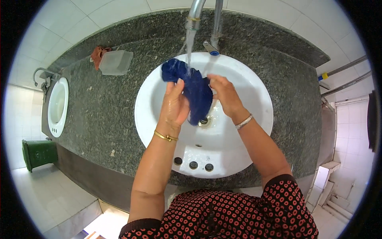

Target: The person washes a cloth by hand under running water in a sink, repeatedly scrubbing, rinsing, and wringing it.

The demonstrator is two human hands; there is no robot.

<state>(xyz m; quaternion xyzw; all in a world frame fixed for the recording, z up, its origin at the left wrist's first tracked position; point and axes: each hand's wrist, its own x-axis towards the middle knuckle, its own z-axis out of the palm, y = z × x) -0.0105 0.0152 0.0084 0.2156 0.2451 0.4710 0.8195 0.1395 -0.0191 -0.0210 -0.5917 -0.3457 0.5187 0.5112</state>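
A dark blue cloth [198,95], wet and bunched, hangs over the white oval washbasin [238,143]. My left hand [176,104] grips its left side, thumb on top. At the cloth's right edge is my right hand [223,92], slightly blurred; whether its fingers pinch the fabric cannot be told. Water [190,44] pours from the metal faucet spout [194,18] onto the upper part of the cloth. Below the cloth's lower end, the basin's drain [204,121] is partly covered.
A granite countertop [101,119] surrounds the basin. To the left lie a translucent plastic container [116,62] and a reddish-brown rag [98,56]. A lever tap handle [212,49] stands behind the basin. Farther left are a second washbasin [58,107] and a green bin [39,154].
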